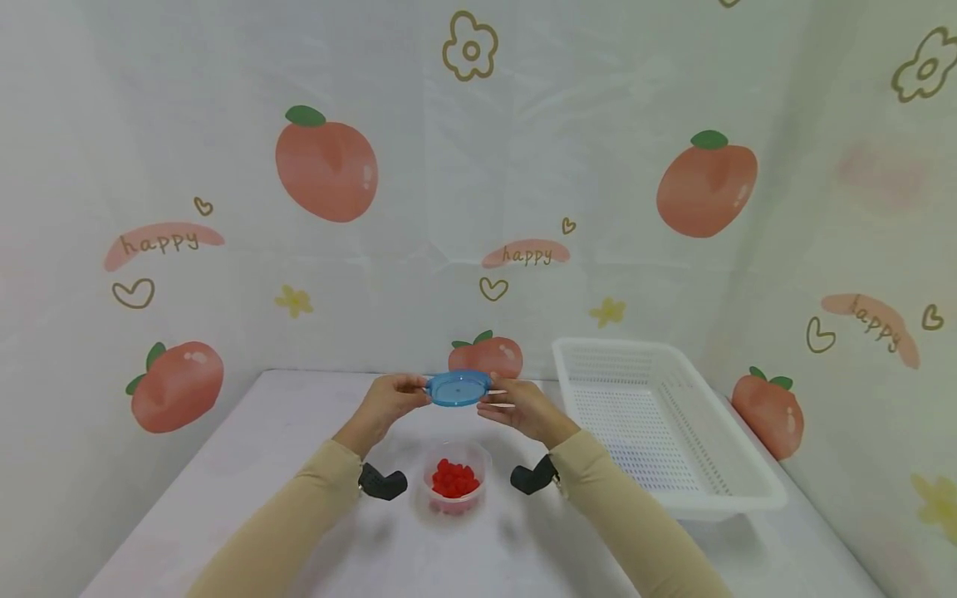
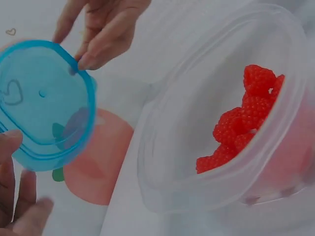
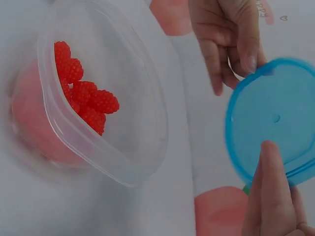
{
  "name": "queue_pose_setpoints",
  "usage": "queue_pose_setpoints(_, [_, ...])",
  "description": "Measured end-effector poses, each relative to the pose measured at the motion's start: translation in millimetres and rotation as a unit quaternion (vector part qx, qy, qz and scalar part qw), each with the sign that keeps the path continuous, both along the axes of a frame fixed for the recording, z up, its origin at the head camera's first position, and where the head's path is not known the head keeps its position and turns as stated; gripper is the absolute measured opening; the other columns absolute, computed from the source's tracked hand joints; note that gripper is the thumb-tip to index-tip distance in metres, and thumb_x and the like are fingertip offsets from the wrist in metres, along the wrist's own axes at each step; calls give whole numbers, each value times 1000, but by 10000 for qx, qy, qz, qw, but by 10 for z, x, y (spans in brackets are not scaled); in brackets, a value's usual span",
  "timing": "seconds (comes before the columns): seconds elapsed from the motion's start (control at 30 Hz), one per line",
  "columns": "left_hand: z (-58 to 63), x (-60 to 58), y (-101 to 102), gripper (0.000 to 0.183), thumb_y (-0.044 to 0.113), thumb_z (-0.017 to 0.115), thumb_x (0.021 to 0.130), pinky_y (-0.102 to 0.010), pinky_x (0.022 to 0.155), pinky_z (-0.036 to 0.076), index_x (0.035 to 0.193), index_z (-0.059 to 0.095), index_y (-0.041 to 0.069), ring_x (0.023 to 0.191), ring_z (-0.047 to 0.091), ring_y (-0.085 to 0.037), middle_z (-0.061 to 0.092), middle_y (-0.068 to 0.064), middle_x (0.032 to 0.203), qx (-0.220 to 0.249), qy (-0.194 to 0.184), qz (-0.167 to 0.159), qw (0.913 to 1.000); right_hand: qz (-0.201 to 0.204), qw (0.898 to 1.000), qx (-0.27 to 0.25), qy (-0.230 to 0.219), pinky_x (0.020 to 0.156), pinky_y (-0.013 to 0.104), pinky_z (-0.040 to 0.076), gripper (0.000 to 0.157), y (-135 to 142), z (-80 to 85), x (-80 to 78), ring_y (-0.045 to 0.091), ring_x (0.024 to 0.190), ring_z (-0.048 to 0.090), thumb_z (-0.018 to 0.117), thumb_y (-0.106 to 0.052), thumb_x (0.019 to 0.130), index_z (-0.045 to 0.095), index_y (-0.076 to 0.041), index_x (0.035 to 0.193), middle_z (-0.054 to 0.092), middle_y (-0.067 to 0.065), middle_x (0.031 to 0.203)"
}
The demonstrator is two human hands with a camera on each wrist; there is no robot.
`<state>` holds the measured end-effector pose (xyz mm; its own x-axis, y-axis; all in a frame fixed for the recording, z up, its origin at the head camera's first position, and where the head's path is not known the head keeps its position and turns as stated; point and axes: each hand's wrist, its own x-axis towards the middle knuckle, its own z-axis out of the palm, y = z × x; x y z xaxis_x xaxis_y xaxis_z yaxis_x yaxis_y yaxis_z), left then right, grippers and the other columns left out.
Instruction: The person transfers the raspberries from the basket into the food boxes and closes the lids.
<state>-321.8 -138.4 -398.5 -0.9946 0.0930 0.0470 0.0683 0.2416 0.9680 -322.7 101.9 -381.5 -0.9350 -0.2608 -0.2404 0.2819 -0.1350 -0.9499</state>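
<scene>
A see-through blue lid (image 1: 458, 389) is held up in the air between both hands, above and beyond a clear plastic tub. My left hand (image 1: 388, 404) pinches the lid's left edge with thumb and fingers. At the opposite edge my right hand (image 1: 527, 409) grips the rim; in the right wrist view one of its fingers (image 3: 272, 167) lies against the lid (image 3: 268, 120). Below, on the table, stands the uncovered tub (image 1: 484, 465), with several red raspberries (image 1: 453, 479) heaped in it. Both wrist views show the raspberries (image 2: 241, 118) gathered along one side of the tub (image 3: 142, 98).
A large white perforated basket (image 1: 748, 498) sits on the right of the white table (image 1: 247, 465), close to my right forearm. Behind the table hangs a white cloth (image 1: 419, 166) printed with fruit and hearts. A black wrist camera (image 1: 383, 482) is strapped under each forearm.
</scene>
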Motion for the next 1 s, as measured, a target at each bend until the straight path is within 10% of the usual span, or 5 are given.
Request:
queue_pose_setpoints(0.43, [26,109,35,23,13,57,96,-50,106,43,110,68,-2,114,59,-29,67,-13,115,-118,66,65,9999,263,9991,-42,336,81,36,57,40,41,0,27,21,82,70,57,2,94,43,5,131,58,22,112])
queue_pose_setpoints(1.0, [17,170,-51,54,10,69,88,-32,83,58,138,49,4,83,67,-14,60,-10,97,300,-358,-748,9961,635,9957,130,660,82,39,57,56,102,-26,168,19,83,70,59,3,92,37,-4,144,61,14,103])
